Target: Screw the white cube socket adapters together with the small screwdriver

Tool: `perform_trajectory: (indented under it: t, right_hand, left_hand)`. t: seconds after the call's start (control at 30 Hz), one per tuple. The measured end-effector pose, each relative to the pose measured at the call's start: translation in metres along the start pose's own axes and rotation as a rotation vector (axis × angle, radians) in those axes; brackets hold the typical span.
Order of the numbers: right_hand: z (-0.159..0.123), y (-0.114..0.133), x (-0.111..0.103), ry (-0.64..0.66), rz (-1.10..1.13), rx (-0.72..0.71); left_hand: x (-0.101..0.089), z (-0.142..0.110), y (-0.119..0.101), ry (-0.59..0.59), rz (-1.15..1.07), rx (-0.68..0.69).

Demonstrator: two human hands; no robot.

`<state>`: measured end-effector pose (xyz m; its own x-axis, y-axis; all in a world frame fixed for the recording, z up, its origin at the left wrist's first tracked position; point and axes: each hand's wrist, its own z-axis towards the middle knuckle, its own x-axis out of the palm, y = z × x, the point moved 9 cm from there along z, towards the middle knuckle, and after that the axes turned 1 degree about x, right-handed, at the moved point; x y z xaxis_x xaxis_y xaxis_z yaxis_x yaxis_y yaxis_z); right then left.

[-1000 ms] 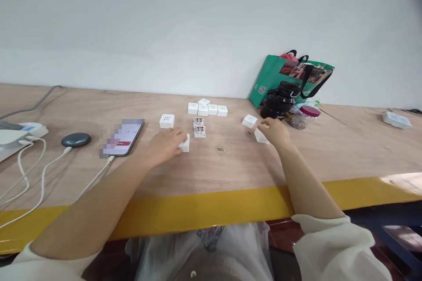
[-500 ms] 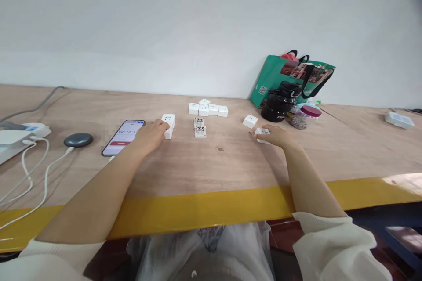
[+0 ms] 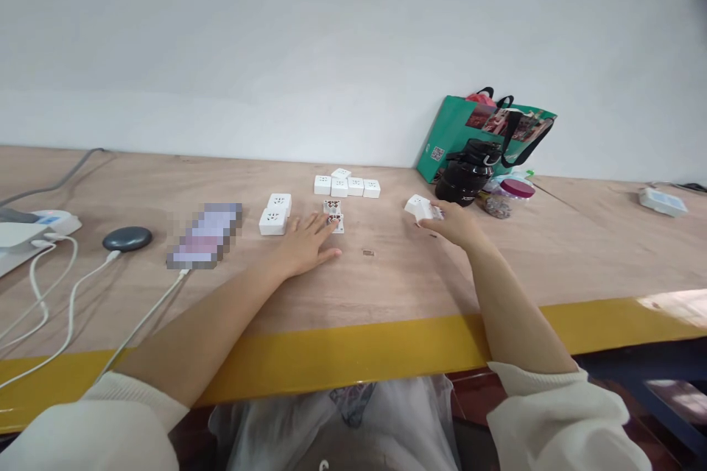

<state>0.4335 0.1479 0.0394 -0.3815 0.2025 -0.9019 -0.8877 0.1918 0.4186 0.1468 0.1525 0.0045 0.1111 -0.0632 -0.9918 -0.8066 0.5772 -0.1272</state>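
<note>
- My left hand (image 3: 305, 249) lies spread and nearly flat on the wooden tabletop (image 3: 364, 287), its fingertips over the nearer of two open socket inserts (image 3: 332, 207), their coppery contacts bare; whether they touch it I cannot tell.
- Well apart from it, my right hand (image 3: 456, 222) bends thumb and fingers around a small white socket piece (image 3: 436, 213); how firmly it is gripped is hidden.
- A tilted white socket (image 3: 417, 206) sits against that piece, just beyond my right thumb.
- Two white socket boxes (image 3: 273, 221), faces up, stand one behind the other just left of my left fingers.
- Five more white sockets (image 3: 339, 188) gather beyond both hands, four roughly in a row and one behind, all faces up.
- By my reading, those seven look covered and set aside, while the two inserts and the pieces at my right hand are what is left; whether the covered ones are complete inside does not show.
- Past my right hand stand a black flask (image 3: 465, 178) and a green bag (image 3: 448, 134); left of my left arm lies a phone (image 3: 205, 235), its screen blurred.
</note>
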Motion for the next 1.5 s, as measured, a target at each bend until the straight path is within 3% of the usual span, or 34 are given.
perform_trajectory:
  t: [0.17, 0.33, 0.43, 0.57, 0.83, 1.0, 1.1, 1.17, 1.27, 1.37, 1.5]
  right_hand:
    - [-0.022, 0.066, 0.027, -0.038, 0.302, -0.230]
    - [-0.055, 0.111, 0.051, 0.074, 0.338, -0.304]
    - [-0.067, 0.121, 0.056, 0.114, 0.324, -0.334]
    - [-0.074, 0.128, 0.063, 0.125, 0.220, -0.398]
    - [-0.095, 0.143, 0.066, 0.111, 0.006, -0.612]
    - [-0.098, 0.146, 0.069, 0.252, 0.119, -0.711]
    - [-0.069, 0.121, 0.057, 0.243, 0.164, -0.553]
    - [-0.039, 0.082, 0.037, 0.121, 0.128, -0.332]
    - [-0.008, 0.022, 0.012, 0.029, 0.071, -0.126]
    - [0.004, -0.027, 0.006, 0.082, 0.041, 0.005]
    - [0.003, -0.054, 0.018, 0.211, 0.075, 0.071]
  left_hand:
    - [0.003, -0.005, -0.011, -0.016, -0.069, 0.051]
    - [-0.004, -0.019, -0.030, -0.129, -0.296, 0.158]
    - [-0.003, -0.019, -0.020, -0.184, -0.479, 0.052]
    - [0.006, -0.014, -0.011, -0.134, -0.533, -0.038]
    - [0.008, -0.015, -0.008, -0.128, -0.535, 0.014]
    - [0.012, -0.017, -0.009, -0.065, -0.587, 0.076]
    - [0.009, -0.018, -0.007, -0.074, -0.597, 0.034]
    - [0.007, -0.018, -0.007, -0.079, -0.586, 0.002]
    - [0.005, -0.019, -0.011, -0.094, -0.567, 0.008]
    - [0.005, -0.017, -0.014, -0.102, -0.548, 0.037]
    - [0.007, -0.016, -0.013, -0.098, -0.487, 0.041]
